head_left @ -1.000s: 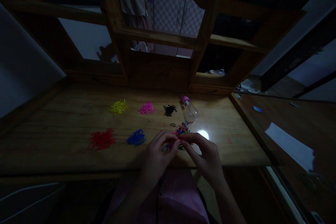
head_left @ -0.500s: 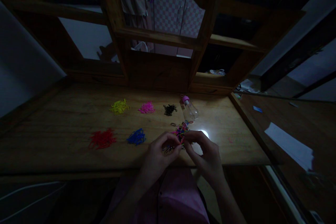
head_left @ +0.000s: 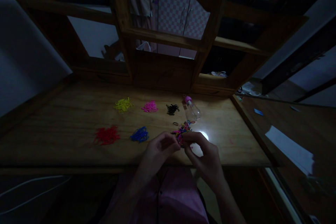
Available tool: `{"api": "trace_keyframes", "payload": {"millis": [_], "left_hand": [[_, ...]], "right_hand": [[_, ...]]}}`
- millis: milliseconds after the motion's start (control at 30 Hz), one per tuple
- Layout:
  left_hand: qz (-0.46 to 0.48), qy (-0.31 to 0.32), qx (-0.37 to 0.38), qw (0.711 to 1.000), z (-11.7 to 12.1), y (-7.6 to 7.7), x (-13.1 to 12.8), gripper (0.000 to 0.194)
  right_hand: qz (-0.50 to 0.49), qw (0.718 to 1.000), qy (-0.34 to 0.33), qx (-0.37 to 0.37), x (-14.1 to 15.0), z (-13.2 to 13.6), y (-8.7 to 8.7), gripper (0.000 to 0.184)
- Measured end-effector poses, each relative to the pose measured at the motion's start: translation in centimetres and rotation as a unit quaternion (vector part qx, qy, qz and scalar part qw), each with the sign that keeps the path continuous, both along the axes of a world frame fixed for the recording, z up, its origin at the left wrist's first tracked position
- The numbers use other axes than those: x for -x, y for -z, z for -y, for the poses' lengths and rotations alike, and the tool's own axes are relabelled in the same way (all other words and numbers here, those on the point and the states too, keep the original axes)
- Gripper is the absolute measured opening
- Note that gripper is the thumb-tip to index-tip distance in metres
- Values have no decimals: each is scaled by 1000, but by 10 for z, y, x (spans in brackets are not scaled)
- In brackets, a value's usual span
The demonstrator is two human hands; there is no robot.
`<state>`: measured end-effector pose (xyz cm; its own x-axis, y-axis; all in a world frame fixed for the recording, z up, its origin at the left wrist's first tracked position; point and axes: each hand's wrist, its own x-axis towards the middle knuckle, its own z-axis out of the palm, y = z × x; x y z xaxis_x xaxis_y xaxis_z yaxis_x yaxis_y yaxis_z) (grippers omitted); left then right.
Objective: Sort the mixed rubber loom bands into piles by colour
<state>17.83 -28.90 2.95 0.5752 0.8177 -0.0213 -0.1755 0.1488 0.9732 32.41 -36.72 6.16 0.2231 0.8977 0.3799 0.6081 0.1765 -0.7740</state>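
A mixed pile of small coloured rubber bands (head_left: 181, 131) lies at the front of the wooden desk, partly hidden by my fingers. My left hand (head_left: 161, 148) is at the pile's near left side, thumb and fingers pinched together. Close on its right, my right hand (head_left: 203, 150) pinches over the pile's near edge. Whatever lies between either set of fingertips is too small and dark to name. To the left are sorted heaps: blue bands (head_left: 139, 134), red bands (head_left: 107, 135), yellow bands (head_left: 123, 105), pink bands (head_left: 149, 106) and black bands (head_left: 172, 109).
A clear bulb-shaped bottle (head_left: 193, 112) with a pink cap lies behind the mixed pile. Wooden shelving (head_left: 162, 68) rises along the desk's back. On the brown surface at right are white papers (head_left: 288, 148) and a small blue card (head_left: 258, 112).
The view has shifted slightly. My fingertips have drawn a little apart, and the reddish band seen between them before no longer shows clearly.
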Motion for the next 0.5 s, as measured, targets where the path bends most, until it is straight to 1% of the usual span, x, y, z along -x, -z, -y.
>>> {"api": "trace_keyframes", "payload": {"millis": [67, 167, 233, 267, 367, 400, 433, 500], "left_hand": [[3, -8, 4, 1000, -1, 1, 1, 21], [-20, -12, -1, 1000, -2, 4, 3, 24], [-33, -16, -22, 999, -1, 5, 6, 23], [-40, -22, -44, 998, -1, 5, 8, 22], [-68, -71, -131, 987, -1, 4, 15, 15], [-73, -88, -147, 982, -1, 3, 17, 14], [-72, -104, -151, 980, -1, 3, 21, 14], [-59, -151, -119, 980, -4, 3, 30, 15]], "right_hand": [[36, 999, -4, -10, 2, 0, 1, 25], [86, 996, -25, -27, 5, -1, 3, 22], [106, 993, -35, -29, 8, -1, 3, 21], [108, 993, -38, -27, 9, -2, 3, 21], [79, 995, -55, -9, 14, -5, 3, 21], [68, 996, -65, -4, 16, -6, 4, 21], [59, 995, -75, 2, 19, -9, 4, 20], [46, 995, -88, 10, 27, -16, 6, 19]]}}
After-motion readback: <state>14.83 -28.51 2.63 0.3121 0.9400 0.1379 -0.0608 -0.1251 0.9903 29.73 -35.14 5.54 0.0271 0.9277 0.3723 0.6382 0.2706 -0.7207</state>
